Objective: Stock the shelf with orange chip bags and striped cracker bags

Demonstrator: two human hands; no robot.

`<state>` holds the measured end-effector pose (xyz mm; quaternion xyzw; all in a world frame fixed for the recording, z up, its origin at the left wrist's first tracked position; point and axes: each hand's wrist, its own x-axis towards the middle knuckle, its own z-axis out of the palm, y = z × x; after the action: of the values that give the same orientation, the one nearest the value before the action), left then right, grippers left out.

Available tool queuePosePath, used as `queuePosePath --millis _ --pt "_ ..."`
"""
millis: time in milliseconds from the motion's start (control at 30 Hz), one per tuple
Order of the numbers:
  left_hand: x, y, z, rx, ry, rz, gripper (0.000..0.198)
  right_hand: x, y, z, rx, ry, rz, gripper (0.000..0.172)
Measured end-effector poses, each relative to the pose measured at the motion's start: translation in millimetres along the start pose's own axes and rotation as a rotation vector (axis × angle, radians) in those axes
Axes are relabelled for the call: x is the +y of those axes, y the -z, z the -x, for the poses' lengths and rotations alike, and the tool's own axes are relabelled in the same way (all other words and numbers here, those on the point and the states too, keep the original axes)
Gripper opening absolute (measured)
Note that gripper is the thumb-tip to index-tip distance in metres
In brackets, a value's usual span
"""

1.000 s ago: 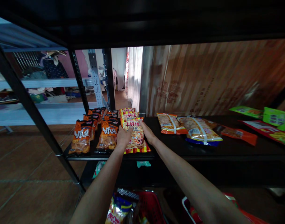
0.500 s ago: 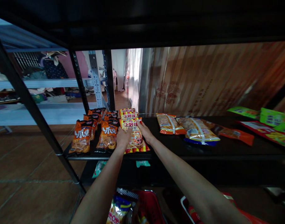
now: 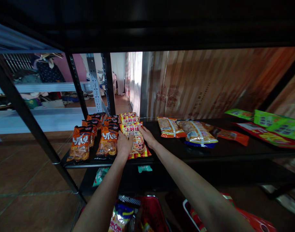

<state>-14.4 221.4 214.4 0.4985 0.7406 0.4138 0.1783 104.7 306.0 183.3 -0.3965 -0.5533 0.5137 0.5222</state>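
A red and yellow striped snack bag (image 3: 138,141) stands at the front of a short row on the black shelf. My left hand (image 3: 124,143) is at its left side, fingers against the bag. On its right edge lies my right hand (image 3: 147,136), so the bag is between both hands. Behind it are more bags of the same kind (image 3: 129,120). Just left of my left hand is an orange and black snack bag (image 3: 108,140), and another (image 3: 80,143) stands further left, each with similar bags behind.
Flat snack packs (image 3: 198,133) and green bags (image 3: 278,122) lie to the right on the shelf (image 3: 166,154). Below are a red basket (image 3: 155,209) with snacks and a white-rimmed one (image 3: 187,209). A black post (image 3: 26,112) stands at the left.
The view has shifted slightly, so the shelf's contents appear further left. My left thumb has lifted a little from the bag's front; both hands remain at its sides.
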Motion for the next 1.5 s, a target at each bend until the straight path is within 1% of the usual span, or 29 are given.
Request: queuePosePath --millis 100,167,267,333,400,500,567,667,767,967,1133,1267,1367,1433,1500 --pt "-6.2 -0.7 11.6 0.055 -0.102 -0.028 0.074 -1.0 2.6 4.2 -0.012 -0.021 -0.073 0.048" --pt "-13.3 -2.7 21.6 0.092 -0.185 -0.046 0.072 -2.1 4.3 9.1 -0.002 0.005 -0.089 0.050" --pt "-24.9 -8.1 37.8 0.124 -0.304 -0.075 0.067 -1.4 7.3 17.5 0.059 0.019 -0.042 0.054" --pt "-30.8 -12.4 46.8 0.142 -0.341 -0.104 0.065 0.2 9.0 23.1 0.102 0.014 -0.010 0.058" --pt "-34.0 -15.9 52.7 0.153 -0.343 -0.129 0.066 1.1 10.0 28.5 0.120 0.007 0.008 0.062" --pt "-35.2 -18.1 56.0 0.138 -0.324 -0.145 0.068 -1.7 9.8 36.4 0.121 -0.006 0.044 0.061" --pt "-35.4 -17.3 56.3 0.125 -0.321 -0.149 0.067 -5.2 9.5 41.2 0.123 -0.021 0.090 0.059" --pt "-37.4 -13.6 55.8 0.111 -0.347 -0.142 0.065 -7.2 10.7 46.9 0.112 -0.023 0.176 0.061" --pt "-40.3 -9.1 52.9 0.083 -0.366 -0.109 0.063 -1.7 13.5 50.7 0.099 -0.013 0.252 0.063" --pt "-42.1 -5.6 42.1 0.042 -0.381 -0.099 0.064 11.8 13.9 52.6 0.023 0.074 0.256 0.055" --pt "-47.4 -10.6 43.4 0.108 -0.393 -0.078 0.061 10.3 10.3 52.0 0.030 0.072 0.291 0.052" --pt "-51.7 -12.2 44.5 0.111 -0.418 -0.101 0.061 7.7 10.5 55.7 0.012 0.084 0.330 0.051" --pt "-51.0 -10.4 45.1 0.128 -0.431 -0.130 0.060 6.1 10.8 57.7 0.024 0.094 0.337 0.052" --pt "-49.3 -8.5 49.8 0.163 -0.445 -0.147 0.059 4.3 10.3 58.1 0.057 0.073 0.328 0.055" --pt "-48.4 -7.3 61.4 0.206 -0.494 -0.160 0.056 1.8 9.4 59.4 0.101 0.056 0.343 0.059"
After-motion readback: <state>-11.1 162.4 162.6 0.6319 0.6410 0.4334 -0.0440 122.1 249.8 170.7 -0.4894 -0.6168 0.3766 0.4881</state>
